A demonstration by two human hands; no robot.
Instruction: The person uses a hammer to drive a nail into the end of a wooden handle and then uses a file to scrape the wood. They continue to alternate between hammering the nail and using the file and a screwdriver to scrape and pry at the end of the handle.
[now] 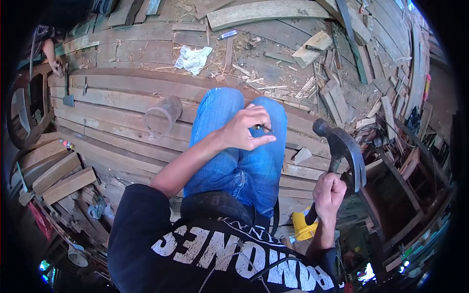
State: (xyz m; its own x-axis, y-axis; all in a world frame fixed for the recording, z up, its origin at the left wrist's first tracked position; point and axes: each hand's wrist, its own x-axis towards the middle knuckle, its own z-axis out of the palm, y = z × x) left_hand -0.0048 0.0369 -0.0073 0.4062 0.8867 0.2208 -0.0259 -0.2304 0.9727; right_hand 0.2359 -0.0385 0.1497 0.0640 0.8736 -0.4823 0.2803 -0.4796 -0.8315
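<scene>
A claw hammer [344, 144] is held upright by its handle in my right hand [329, 195], fingers wrapped round it, at the right of my knees. Above my blue jeans [264, 161], my left hand [249, 128] pinches a small dark object [259, 127], thin and pointed, too small to name for sure. A clear plastic container [163, 115] lies on the wooden planks [112, 117] to the left of my legs. Near my right knee rests a pale wood offcut [302, 156].
Wood scraps and shavings [305, 88] litter the floor ahead. A white crumpled cloth [193, 59] lies beyond the planks. A yellow bucket [304, 227] stands by my right forearm. At far left, another person's hand [57, 67] is near the planks' end. Wood blocks [68, 184] lie left.
</scene>
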